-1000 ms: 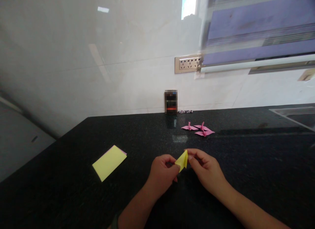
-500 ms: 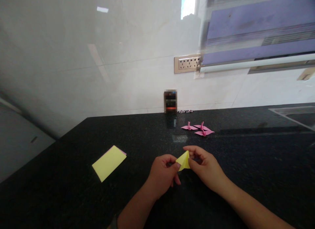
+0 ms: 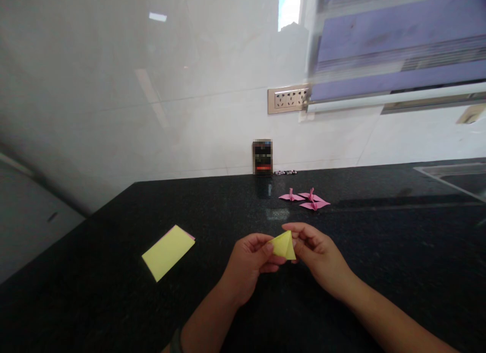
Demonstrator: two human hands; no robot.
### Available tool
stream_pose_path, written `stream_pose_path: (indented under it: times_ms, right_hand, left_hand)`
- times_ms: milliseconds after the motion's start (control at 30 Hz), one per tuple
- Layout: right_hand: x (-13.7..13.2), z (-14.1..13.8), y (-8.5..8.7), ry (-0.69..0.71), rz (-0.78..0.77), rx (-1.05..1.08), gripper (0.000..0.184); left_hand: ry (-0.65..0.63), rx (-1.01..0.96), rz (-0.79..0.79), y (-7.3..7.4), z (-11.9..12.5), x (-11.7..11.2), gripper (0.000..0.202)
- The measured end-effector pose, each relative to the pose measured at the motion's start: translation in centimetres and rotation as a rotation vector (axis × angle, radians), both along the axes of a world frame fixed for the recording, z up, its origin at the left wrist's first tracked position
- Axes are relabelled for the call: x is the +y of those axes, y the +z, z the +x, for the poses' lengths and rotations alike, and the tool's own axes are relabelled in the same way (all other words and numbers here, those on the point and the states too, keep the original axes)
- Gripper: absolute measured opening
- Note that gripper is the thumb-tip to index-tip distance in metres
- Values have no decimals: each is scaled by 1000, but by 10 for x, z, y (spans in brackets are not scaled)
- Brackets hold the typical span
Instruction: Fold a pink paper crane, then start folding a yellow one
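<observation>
A small folded piece of yellow paper [image 3: 284, 245] is held between my two hands above the dark counter. My left hand [image 3: 252, 259] pinches its left corner, thumb on top and fingers underneath. At the right edge, the thumb and fingers of my right hand [image 3: 317, 249] grip the paper. Its folds form a pointed, roughly triangular shape with a crease running down from the top. Beyond my hands stand three pink paper cranes [image 3: 313, 205], close together with wings spread.
Left of my hands lies a stack of yellow paper sheets [image 3: 169, 254], with a pink edge showing beneath. Against the wall stands a dark box [image 3: 262, 157], blurred out, beside a beaded strand [image 3: 285, 172]. A sink edge [image 3: 451, 183] is at the far right of the black counter [image 3: 114, 231].
The yellow paper has turned slightly and its folded face looks flatter. My left fingers have curled in further under it, while my right hand has shifted only a little.
</observation>
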State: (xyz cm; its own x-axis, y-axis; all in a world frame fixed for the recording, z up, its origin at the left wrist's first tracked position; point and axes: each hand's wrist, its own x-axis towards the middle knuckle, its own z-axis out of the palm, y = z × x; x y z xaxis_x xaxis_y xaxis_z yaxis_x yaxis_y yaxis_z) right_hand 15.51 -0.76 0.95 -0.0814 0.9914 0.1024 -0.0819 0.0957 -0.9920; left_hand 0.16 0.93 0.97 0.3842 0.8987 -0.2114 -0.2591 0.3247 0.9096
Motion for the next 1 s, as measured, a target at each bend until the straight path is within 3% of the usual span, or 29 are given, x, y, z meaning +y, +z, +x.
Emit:
stream_pose_path:
  times_ms: [300,500,700,1000]
  right_hand:
    - [1,-1,-1,-5,7,-40,26]
    - [2,0,1,-32,-85,-45,13]
    - [3,1,0,12,-120,26,13]
    - [2,-1,1,36,-126,-40,23]
  left_hand:
    - [-55,30,59,2,0,-4,29]
    - [-195,102,88,5,3,-6,31]
    - [-129,187,72,4,5,-6,21]
    - [-127,218,90,2,6,-6,26]
